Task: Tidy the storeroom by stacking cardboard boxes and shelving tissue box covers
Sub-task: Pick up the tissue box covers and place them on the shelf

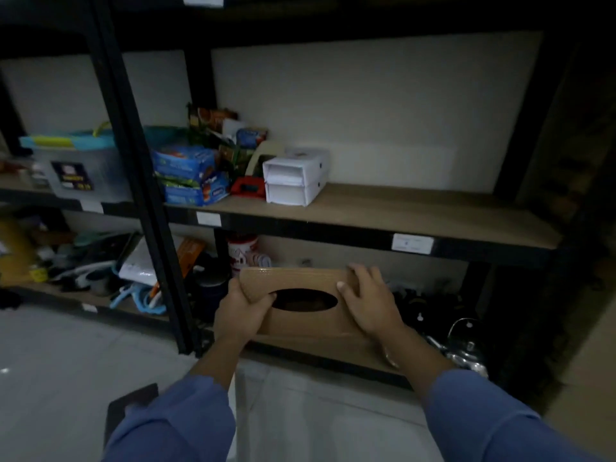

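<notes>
1. A brown box-shaped tissue box cover (300, 278) with a dark oval hole in its top is held in both hands.
2. The left hand (240, 311) grips the left end of the cover. Its fingers curl round the end and its thumb lies on top, just beside the hole.
3. The right hand (370, 301) grips the right end. Its thumb rests on top and its fingers wrap over the far edge.
4. Both arms wear blue sleeves (173, 425).
5. The cover is in front of the low shelf of a black metal rack (150, 195). It is lower than the brown wooden middle shelf (416, 211).
6. I cannot tell if the cover touches the low shelf.
7. On the middle shelf, two white boxes (293, 176) sit one on top of the other. The right part of this shelf is bare wood.
8. Just left of the white boxes lies a small red thing (248, 188), and then a stack of blue packets (190, 175).
9. Far to the left stands a clear plastic tub with a blue-green lid (80, 168).
10. On the low shelf, a red and white tin (242, 255) stands behind the cover.
11. A shiny metal kettle (466, 345) sits on the right of the low shelf.
12. The floor (66, 361) is pale tile.
</notes>
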